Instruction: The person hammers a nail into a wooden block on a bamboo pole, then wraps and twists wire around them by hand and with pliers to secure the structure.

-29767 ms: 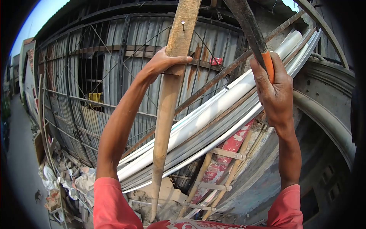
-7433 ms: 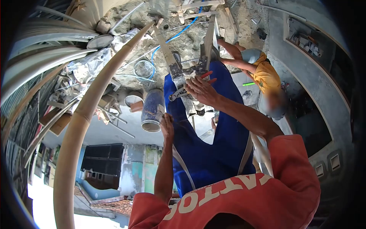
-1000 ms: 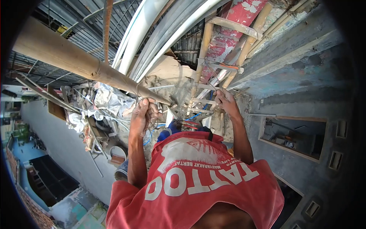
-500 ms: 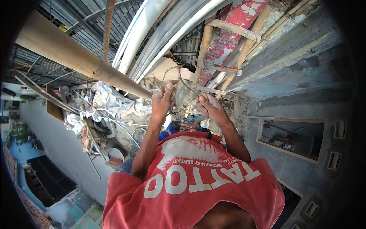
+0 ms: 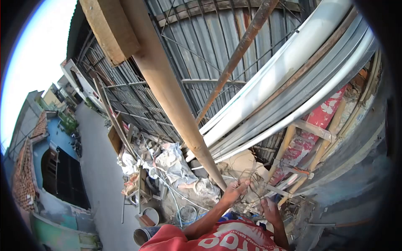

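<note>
Thin, tangled wire (image 5: 250, 178) loops up between my hands in the lower middle of the head view. My left hand (image 5: 237, 189) has its fingers closed on the wire, close to the foot of a thick bamboo pole (image 5: 167, 88). To the right and slightly lower, my right hand (image 5: 269, 208) is curled at the lower part of the wire loops. Its fingertips are small and partly blurred against the rubble behind.
White pipes (image 5: 268, 90) slant across the upper right. A bamboo ladder (image 5: 324, 152) leans beside a peeling red board. Crumpled sheeting (image 5: 176, 163), a bucket (image 5: 144, 235) and a coiled hose (image 5: 187, 214) lie left of my hands. A rusty pole (image 5: 236, 60) crosses above.
The view has swung up and to the left, showing more roof, alley and sky. Both hands now appear lower and further right, still at the wire.
</note>
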Demonstrator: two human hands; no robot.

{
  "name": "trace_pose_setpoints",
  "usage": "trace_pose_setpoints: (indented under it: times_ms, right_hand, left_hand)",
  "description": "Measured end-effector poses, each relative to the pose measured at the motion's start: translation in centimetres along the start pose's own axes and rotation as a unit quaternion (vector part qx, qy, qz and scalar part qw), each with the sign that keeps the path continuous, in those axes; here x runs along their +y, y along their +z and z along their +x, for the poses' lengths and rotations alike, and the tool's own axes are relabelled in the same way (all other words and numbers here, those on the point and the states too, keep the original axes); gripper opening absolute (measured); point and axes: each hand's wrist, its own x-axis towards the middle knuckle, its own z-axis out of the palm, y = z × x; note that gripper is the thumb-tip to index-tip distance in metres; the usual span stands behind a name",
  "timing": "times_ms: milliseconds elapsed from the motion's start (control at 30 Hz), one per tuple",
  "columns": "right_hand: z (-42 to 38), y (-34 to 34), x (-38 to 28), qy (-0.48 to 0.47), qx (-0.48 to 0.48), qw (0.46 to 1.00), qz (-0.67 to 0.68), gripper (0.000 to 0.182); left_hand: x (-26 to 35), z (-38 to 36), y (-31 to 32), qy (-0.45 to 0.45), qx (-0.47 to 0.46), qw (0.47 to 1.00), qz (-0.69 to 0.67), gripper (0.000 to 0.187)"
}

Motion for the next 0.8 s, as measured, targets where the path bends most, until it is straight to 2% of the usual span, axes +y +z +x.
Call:
trace_pose_setpoints:
  times_ms: [33, 67, 133, 167, 200, 233, 267, 300, 333, 367, 400, 433, 467, 500, 533, 567, 600, 667, 700, 733, 767, 800]
  right_hand:
    - [-0.1, 0.5, -1.2, 0.026, 0.023, 0.997, 0.072, 0.044]
    - [0.5, 1.1, 0.2, 0.045, 0.051, 0.989, 0.13, 0.044]
    - [0.0, 2.4, -0.1, 0.084, 0.032, 0.951, 0.296, 0.029]
    - [-0.2, 3.7, -1.5, 0.097, 0.076, 0.929, 0.349, 0.027]
    - [0.5, 3.4, -1.9, 0.083, 0.076, 0.929, 0.352, 0.027]
    - [0.7, 3.0, -2.0, 0.04, 0.031, 0.942, 0.332, 0.026]
    - [0.4, 2.8, -1.9, 0.005, -0.014, 0.951, 0.309, 0.025]
    - [0.2, 2.9, -2.0, 0.024, 0.03, 0.973, 0.228, 0.029]
    - [0.7, 2.2, -1.5, 0.02, 0.029, 0.973, 0.227, 0.029]
    - [1.0, 1.5, -1.8, -0.098, 0.071, 0.992, -0.039, 0.031]
    - [1.5, 1.3, -2.2, -0.211, 0.112, 0.925, -0.296, 0.033]
    - [1.6, 1.2, -3.0, -0.308, 0.185, 0.886, -0.292, 0.036]
    - [1.9, 1.5, -3.5, -0.311, 0.188, 0.885, -0.289, 0.036]
    - [2.0, 1.7, -3.6, -0.188, 0.165, 0.955, -0.161, 0.032]
    - [1.5, 1.7, -3.2, -0.05, 0.136, 0.989, -0.028, 0.028]
    - [2.5, 2.2, -1.0, -0.13, 0.14, 0.982, -0.002, 0.047]
    - [1.3, 2.4, -2.8, -0.047, 0.059, 0.985, 0.158, 0.044]
    - [0.4, 1.9, -4.3, -0.069, -0.066, 0.969, 0.228, 0.037]
    - [0.5, 1.6, -3.9, -0.05, -0.077, 0.958, 0.271, 0.036]
    - [0.2, 0.8, -5.6, -0.01, -0.113, 0.922, 0.37, 0.036]
    - [0.5, 0.4, -6.0, 0.032, -0.122, 0.905, 0.405, 0.034]
    - [1.0, 0.6, -5.2, 0.011, -0.125, 0.917, 0.378, 0.032]
  left_hand:
    - [0.6, -0.2, 0.0, -0.023, 0.018, 1.0, -0.006, 0.029]
    - [1.7, -0.5, 0.2, -0.02, 0.011, 1.0, -0.022, 0.029]
    - [1.6, -0.3, -0.7, 0.027, -0.039, 0.997, -0.061, 0.028]
    - [2.6, -0.6, -0.1, 0.037, -0.044, 0.997, -0.053, 0.028]
    - [4.0, -1.0, 0.3, 0.063, -0.063, 0.995, -0.047, 0.027]
    - [4.9, -1.3, 0.6, 0.083, -0.078, 0.992, -0.045, 0.026]
    - [5.2, -1.5, 0.9, 0.082, -0.077, 0.993, -0.045, 0.026]
    - [5.5, -1.5, 1.2, 0.098, -0.044, 0.994, -0.007, 0.025]
    - [5.8, -1.3, 1.4, 0.119, -0.012, 0.992, 0.033, 0.024]
    - [5.5, -0.8, 0.5, 0.127, -0.041, 0.991, 0.029, 0.019]
    - [5.3, -0.6, 0.0, 0.131, -0.041, 0.99, 0.036, 0.019]
    - [5.4, -0.2, -0.5, 0.114, -0.036, 0.99, 0.076, 0.019]
    - [5.8, -0.2, -0.4, 0.094, -0.03, 0.989, 0.113, 0.019]
    - [6.0, -0.2, 0.0, 0.112, -0.003, 0.989, 0.1, 0.017]
    - [6.1, -0.2, 0.3, 0.129, 0.009, 0.99, 0.058, 0.016]
    - [6.3, -0.1, 0.7, 0.136, 0.023, 0.99, 0.013, 0.014]
    - [6.8, 0.0, 0.8, 0.158, -0.027, 0.985, -0.058, 0.013]
    - [7.6, -0.4, 1.7, 0.152, -0.022, 0.981, -0.12, 0.013]
    - [8.3, -0.7, 2.3, 0.158, -0.024, 0.977, -0.141, 0.012]
    - [8.8, -0.9, 2.9, 0.156, -0.015, 0.976, -0.151, 0.012]
    - [9.0, -0.7, 3.1, 0.165, -0.004, 0.975, -0.15, 0.015]
    - [9.2, -0.3, 3.1, 0.174, 0.004, 0.975, -0.142, 0.016]
